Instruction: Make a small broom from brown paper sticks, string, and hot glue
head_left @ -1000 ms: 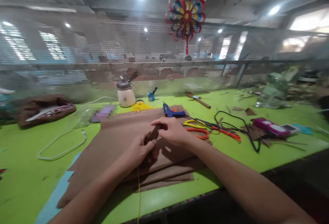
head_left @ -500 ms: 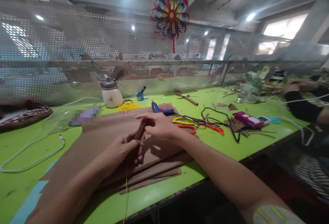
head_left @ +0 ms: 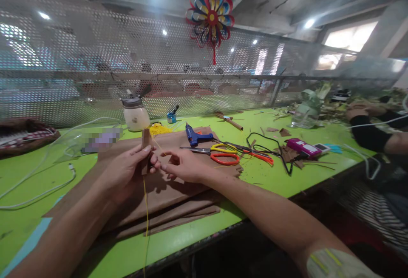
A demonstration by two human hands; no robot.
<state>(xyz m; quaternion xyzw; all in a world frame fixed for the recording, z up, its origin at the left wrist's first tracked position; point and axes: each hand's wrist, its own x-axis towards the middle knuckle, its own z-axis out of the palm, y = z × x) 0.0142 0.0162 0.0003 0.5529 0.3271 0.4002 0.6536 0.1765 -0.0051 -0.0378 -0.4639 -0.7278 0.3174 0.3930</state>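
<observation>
My left hand point(head_left: 129, 165) is closed around a narrow brown strip bundle point(head_left: 145, 140), held upright above a stack of brown paper sheets point(head_left: 188, 199). A yellow thread point(head_left: 147, 214) hangs from the bundle's lower end past the table edge. More of the thread runs from the bundle's upper part to my right hand point(head_left: 188, 165), whose thumb and forefinger pinch it just right of my left fingertips. Beyond my right hand lie scissors point(head_left: 225, 159) with orange and yellow handles, and a blue glue gun point(head_left: 197, 137).
A white jug point(head_left: 135, 116), a small blue bottle point(head_left: 171, 117) and yellow thread point(head_left: 160, 129) stand or lie at the back. Rightward are a black cord point(head_left: 283, 150), a magenta device point(head_left: 302, 148) and brown scraps. Another person's hands point(head_left: 363, 109) are at far right.
The brown bundle has come left and turned more upright in my left hand. My right hand has moved off its top, lower, and now draws thread out sideways. The scissors are more exposed.
</observation>
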